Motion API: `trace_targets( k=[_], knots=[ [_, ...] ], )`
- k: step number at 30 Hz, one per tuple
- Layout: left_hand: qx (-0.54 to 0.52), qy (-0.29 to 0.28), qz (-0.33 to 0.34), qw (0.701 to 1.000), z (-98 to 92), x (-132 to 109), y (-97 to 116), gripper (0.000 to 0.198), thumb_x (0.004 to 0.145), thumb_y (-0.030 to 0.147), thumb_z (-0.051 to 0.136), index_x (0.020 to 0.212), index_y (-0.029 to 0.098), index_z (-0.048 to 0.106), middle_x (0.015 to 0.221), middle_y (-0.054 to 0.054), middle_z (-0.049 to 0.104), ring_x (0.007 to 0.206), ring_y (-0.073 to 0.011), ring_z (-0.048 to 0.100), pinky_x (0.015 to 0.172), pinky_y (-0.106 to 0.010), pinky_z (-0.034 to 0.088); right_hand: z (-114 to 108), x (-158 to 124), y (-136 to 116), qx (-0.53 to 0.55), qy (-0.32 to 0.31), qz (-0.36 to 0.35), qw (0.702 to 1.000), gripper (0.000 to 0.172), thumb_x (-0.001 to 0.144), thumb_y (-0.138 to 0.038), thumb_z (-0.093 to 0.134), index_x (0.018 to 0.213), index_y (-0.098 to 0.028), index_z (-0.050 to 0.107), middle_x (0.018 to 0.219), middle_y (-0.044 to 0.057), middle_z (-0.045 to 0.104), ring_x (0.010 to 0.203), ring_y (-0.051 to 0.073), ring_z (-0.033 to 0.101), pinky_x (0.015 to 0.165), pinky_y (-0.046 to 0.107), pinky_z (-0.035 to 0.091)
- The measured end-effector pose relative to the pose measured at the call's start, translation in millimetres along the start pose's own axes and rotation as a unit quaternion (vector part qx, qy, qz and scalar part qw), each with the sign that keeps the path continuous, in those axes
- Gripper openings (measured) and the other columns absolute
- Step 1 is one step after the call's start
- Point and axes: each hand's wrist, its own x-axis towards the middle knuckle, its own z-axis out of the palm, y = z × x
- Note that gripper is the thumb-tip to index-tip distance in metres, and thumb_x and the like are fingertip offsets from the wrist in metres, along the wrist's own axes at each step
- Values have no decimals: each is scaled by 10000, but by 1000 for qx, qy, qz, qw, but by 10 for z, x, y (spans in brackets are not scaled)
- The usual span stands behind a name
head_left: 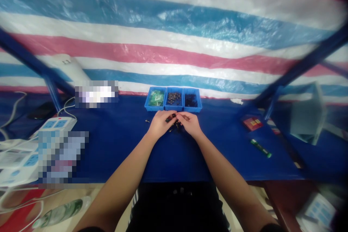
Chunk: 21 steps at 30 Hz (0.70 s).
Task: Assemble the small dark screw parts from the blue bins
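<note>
My left hand (162, 122) and my right hand (190, 121) meet just in front of three joined blue bins. Between the left fingers is a small black part (170, 118). The right fingers are pinched against its end; what they hold is too small to make out. Below the fingertips lie several small dark and brassy pieces (177, 126), partly hidden. A loose small metal piece (147, 120) lies left of my left hand. The left bin (147, 108) holds green pieces (156, 98), the middle one metal fittings (174, 98), the right one black parts (191, 100).
On the blue table (114, 159), a white power strip (51, 125) with cables and a blurred-out flat object (63, 157) lie left. A red box (252, 123) and a green tube-like packet (261, 148) lie right. Blue frame bars (299, 61) slope up either side; striped sheeting (174, 54) hangs behind.
</note>
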Motion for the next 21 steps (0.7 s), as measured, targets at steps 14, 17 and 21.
trace_targets(
  k=[14, 17, 21],
  knots=[
    [-22, 11, 24, 999, 2, 7, 22, 177, 896, 381, 615, 913, 221, 690, 913, -28, 741, 813, -177, 672, 798, -348, 450, -48, -19, -39, -52, -26, -22, 998, 345, 809, -485, 632, 897, -178, 762, 854, 54, 738, 750, 193, 669, 638, 282, 530],
    [-26, 1, 11, 1000, -6, 7, 48, 186, 912, 371, 590, 979, 229, 692, 964, -39, 741, 868, -189, 678, 826, -359, 461, -61, -7, -30, -48, -14, -27, 998, 343, 816, -478, 626, 897, -172, 759, 850, 57, 736, 743, 187, 667, 636, 278, 529],
    [-33, 8, 5, 999, -2, 0, 56, 190, 932, 321, 560, 1055, 240, 681, 1008, -39, 734, 909, -189, 674, 858, -366, 474, -76, 12, -16, -32, -5, -38, 999, 325, 820, -454, 632, 933, -174, 755, 888, 64, 740, 760, 186, 677, 689, 298, 547]
  ],
)
